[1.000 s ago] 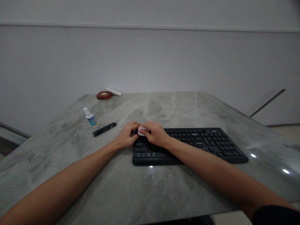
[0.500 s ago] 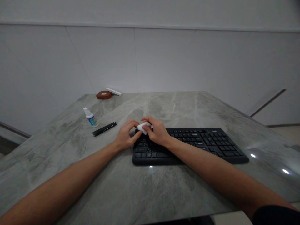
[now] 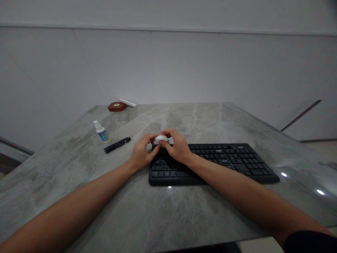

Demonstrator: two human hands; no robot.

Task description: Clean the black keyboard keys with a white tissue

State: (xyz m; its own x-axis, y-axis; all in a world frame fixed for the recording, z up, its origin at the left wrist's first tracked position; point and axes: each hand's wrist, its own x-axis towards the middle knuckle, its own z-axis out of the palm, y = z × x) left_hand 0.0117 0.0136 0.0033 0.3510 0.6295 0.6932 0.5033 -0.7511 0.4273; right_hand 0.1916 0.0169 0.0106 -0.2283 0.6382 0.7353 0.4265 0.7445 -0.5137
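A small crumpled white tissue (image 3: 161,138) is pinched between my two hands, over the upper left corner of a black keyboard (image 3: 237,160). My left hand (image 3: 142,149) curls round its left side, thumb and fingertips on it. From the right, my right hand (image 3: 177,146) grips it with thumb and fingers, the wrist above the keys. My right forearm crosses the keyboard and hides part of its lower rows. Left of my left hand lies a black pen-like stick (image 3: 117,144), apart from the fingers.
A white spray bottle (image 3: 102,132) with a blue and yellow label stands on the left of the grey marble table (image 3: 126,211). At the back left lie a reddish-brown case (image 3: 116,106) and a flat white object (image 3: 128,103). A pale wall (image 3: 184,70) rises behind the table.
The tissue has been squeezed into a smaller, rounder wad, and both hands have turned slightly around it. The keyboard, bottle and black stick have stayed put.
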